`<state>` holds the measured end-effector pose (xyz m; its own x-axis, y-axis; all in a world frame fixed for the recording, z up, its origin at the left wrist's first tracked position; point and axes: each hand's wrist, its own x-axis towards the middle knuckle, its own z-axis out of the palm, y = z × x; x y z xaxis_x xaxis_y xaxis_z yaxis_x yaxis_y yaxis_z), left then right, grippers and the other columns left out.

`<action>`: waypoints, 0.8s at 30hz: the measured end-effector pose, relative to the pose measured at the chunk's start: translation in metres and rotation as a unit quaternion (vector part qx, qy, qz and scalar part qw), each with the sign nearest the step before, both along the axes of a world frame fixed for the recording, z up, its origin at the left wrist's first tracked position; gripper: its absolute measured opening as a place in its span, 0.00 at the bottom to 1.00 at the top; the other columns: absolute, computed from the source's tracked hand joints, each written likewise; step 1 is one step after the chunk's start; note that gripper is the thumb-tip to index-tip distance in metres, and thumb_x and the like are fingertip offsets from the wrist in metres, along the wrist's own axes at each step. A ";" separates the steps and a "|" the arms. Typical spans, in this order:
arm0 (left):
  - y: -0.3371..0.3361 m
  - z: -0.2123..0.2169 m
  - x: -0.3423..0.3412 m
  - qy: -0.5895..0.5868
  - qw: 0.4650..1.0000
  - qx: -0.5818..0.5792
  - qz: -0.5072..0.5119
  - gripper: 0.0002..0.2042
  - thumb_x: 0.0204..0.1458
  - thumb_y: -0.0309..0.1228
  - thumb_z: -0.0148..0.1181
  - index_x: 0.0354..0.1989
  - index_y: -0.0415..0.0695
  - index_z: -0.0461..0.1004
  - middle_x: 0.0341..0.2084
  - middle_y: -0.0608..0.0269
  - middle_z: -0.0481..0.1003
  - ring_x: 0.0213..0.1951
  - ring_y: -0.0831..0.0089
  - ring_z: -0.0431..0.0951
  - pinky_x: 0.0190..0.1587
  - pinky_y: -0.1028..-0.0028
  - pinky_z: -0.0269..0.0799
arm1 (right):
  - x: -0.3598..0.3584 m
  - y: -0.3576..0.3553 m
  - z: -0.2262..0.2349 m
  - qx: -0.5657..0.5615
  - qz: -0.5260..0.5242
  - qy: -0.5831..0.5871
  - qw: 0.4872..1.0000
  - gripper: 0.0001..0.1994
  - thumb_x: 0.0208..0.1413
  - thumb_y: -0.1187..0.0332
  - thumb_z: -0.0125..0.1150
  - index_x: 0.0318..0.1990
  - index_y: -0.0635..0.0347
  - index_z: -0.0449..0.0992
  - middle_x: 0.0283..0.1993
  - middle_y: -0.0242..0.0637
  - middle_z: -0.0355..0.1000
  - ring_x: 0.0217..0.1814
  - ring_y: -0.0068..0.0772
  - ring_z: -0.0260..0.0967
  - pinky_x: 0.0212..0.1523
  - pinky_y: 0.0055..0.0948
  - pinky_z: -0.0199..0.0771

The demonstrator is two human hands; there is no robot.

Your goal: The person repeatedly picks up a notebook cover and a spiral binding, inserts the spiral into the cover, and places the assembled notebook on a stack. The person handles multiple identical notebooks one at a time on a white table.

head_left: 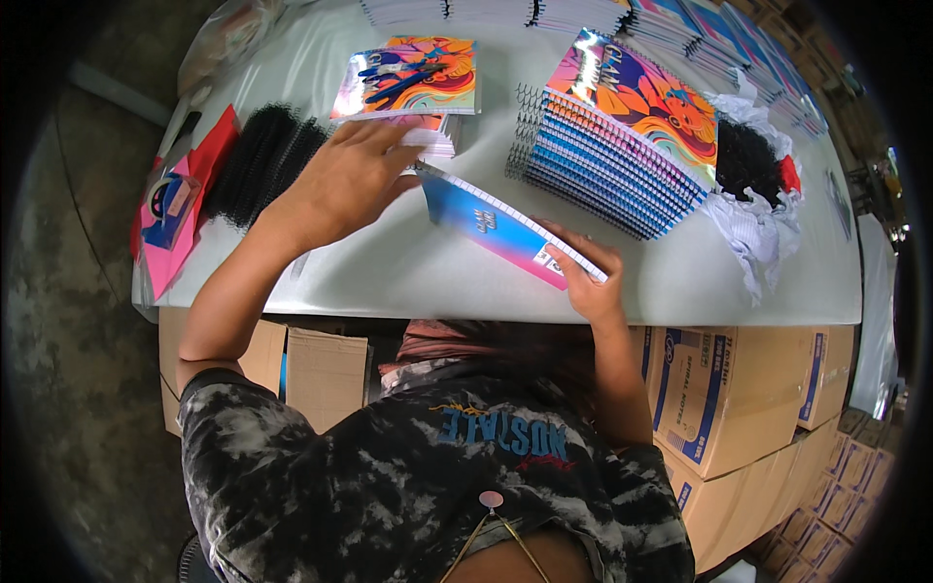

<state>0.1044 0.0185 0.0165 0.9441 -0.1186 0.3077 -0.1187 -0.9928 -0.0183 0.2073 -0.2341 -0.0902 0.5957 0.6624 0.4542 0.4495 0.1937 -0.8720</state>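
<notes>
Coils (pixel 267 165) lie well left of the tall notebook stack (pixel 622 165); nearer it is the left hand (pixel 345 180), fingers loosely spread. Just before it, the blue-pink notebook (pixel 491 226) is pinched by the right hand (pixel 590 272) — best held firm, edge straight.

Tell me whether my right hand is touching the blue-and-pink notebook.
Touching: the head view shows the right hand closed around the right end of the blue-and-pink notebook.

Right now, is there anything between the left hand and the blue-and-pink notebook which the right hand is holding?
Nothing visible: the left hand is right by the upper-left end of the notebook, though contact is unclear.
</notes>
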 end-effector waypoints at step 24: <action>-0.011 -0.089 -0.020 -0.336 0.940 0.031 -0.052 0.49 0.46 0.68 0.34 0.60 0.28 0.47 0.60 0.36 0.45 0.64 0.43 0.37 0.61 0.45 0.23 | -0.033 0.003 -0.001 0.068 -0.008 -0.161 0.985 0.17 0.41 0.82 0.58 0.44 0.66 0.75 0.40 0.47 0.74 0.43 0.41 0.74 0.45 0.32 0.73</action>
